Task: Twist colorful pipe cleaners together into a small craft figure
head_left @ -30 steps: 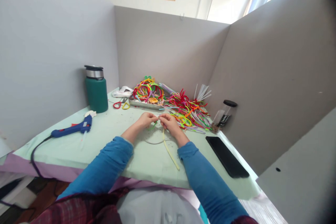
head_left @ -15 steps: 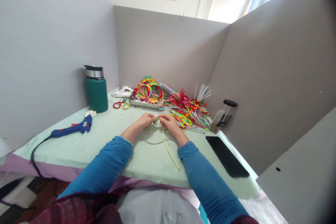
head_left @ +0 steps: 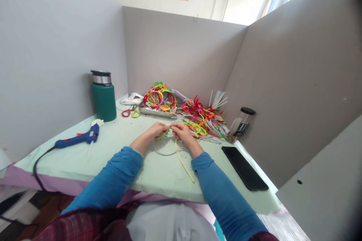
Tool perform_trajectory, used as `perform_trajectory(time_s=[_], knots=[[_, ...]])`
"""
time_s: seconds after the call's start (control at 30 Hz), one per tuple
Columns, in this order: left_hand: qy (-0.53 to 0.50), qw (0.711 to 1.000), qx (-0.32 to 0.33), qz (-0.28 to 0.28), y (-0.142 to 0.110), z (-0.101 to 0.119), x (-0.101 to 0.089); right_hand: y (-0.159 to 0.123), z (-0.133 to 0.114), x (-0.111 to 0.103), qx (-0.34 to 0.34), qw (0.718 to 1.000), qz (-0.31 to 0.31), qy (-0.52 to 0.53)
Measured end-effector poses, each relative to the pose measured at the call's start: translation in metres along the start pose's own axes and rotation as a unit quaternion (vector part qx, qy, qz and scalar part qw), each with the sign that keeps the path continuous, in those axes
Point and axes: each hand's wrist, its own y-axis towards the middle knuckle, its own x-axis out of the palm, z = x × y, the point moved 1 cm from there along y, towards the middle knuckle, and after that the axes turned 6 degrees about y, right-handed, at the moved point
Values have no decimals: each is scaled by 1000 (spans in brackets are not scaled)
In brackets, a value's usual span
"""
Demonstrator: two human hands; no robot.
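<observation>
Thin bright-green strand, apparently fuzzy craft stem (head_left: 164,134): I have it on my feed at the meeting point of the two hands, a little short of the tabletop's middle, its loose part trailing between seven and eight o'clock from the fingertips. A second ago I saw less green right at the fingertips; now some shows between them, and the tail lies at a flatter slant. The thin pale-grey wire hoop (head_left: 166,154), at six o'clock, shows more of its left side than it did. I cannot make out whether hoop and strand are joined. The narrow pale-yellow flat strip (head_left: 183,163), at five o'clock, has scarcely shifted. To my judgement this is small fingertip adjustment of the strand, with the work still in mid-handling.

As for pose, the left hand (head_left: 157,130) comes in from eight o'clock, thumb and fingers pinched around the strand. The right hand (head_left: 182,132) enters from four o'clock, knuckles up, its fingertips pinched on the strand's near-hidden upper end and almost touching the left's. Both forearms angle inward evenly. At two o'clock, just past the right hand, I see the tangled pile of multicoloured fuzzy stems (head_left: 202,115).
</observation>
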Motion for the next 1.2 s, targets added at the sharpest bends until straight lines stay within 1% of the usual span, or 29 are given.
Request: perform_trajectory(time_s=[0.17,0.3,0.4,0.63,0.73,0.77,0.83,1.0,1.2], knots=[[-18,1000,15,-8,0,1,1,2,2,-1,3,1000,5,5],[-6,999,29,-15,1,-1,0,2,4,-2,1,1000,5,6],[23,999,34,-10,3,-3,0,2,3,-2,0,1000,4,6],[134,984,111,40,15,-16,-4,1,1,-1,5,1000,10,8],[178,967,162,83,21,-20,-7,2,1,-1,4,1000,8,11],[194,962,169,96,22,-21,-8,2,2,-1,4,1000,7,12],[221,954,168,114,22,-20,-8,2,2,-1,3,1000,6,14],[258,944,156,131,18,-13,-7,2,2,-1,3,1000,8,16],[241,946,160,149,18,-11,-8,2,1,0,5,1000,14,16]])
